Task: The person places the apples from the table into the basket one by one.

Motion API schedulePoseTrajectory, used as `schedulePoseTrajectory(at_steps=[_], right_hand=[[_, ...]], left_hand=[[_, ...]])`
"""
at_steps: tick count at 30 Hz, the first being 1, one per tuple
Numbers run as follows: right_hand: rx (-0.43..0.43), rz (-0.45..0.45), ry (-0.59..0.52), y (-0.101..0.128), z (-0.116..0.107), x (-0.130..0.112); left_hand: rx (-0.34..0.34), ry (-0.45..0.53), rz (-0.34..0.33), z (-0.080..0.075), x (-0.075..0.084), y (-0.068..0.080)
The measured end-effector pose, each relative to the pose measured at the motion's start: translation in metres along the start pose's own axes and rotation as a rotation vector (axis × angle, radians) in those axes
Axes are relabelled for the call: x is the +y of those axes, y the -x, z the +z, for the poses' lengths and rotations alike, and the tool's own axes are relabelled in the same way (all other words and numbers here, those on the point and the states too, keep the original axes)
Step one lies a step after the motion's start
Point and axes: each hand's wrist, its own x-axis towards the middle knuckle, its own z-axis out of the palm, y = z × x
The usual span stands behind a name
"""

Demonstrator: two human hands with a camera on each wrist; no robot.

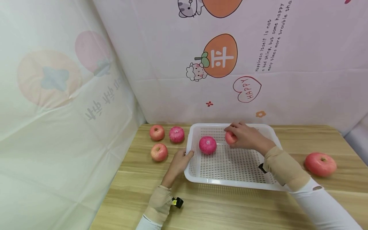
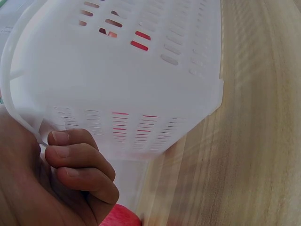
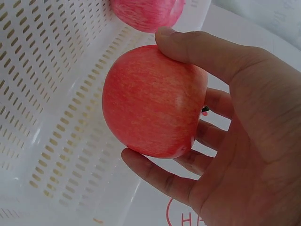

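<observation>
A white perforated basket (image 1: 230,186) stands on the wooden table. My right hand (image 1: 234,136) is inside it near the far wall and grips a pink-red apple (image 3: 153,101) between thumb (image 3: 197,47) and fingers, just above the basket floor (image 3: 47,94). A darker pink apple (image 1: 207,144) lies in the basket's left part, also seen as an apple (image 3: 146,12) in the right wrist view. My left hand (image 1: 184,157) holds the basket's left rim, with its fingers (image 2: 80,160) curled against the outer wall (image 2: 117,84).
Three apples lie left of the basket: two at the back (image 1: 157,132) (image 1: 176,134) and one nearer (image 1: 159,152). A larger apple (image 1: 320,164) lies on the table at the right. Printed sheets close off the back and left sides.
</observation>
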Motion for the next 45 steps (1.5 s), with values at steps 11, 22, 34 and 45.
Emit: schedulePoseTrajectory(at_steps=[11,22,34,45], right_hand=[[-0.021,-0.008,0.003,-0.003,0.006,-0.001],[-0.026,-0.023,0.012,-0.008,0.020,0.002],[-0.048,-0.012,0.023,-0.009,0.030,0.001],[-0.067,-0.033,0.060,-0.011,0.036,0.000]], left_hand=[[0.002,-0.004,0.003,-0.001,0.000,0.000],[0.002,-0.004,0.002,-0.001,0.000,0.000],[0.003,-0.010,0.010,-0.001,0.000,0.000],[0.000,-0.011,0.017,-0.001,0.001,0.000]])
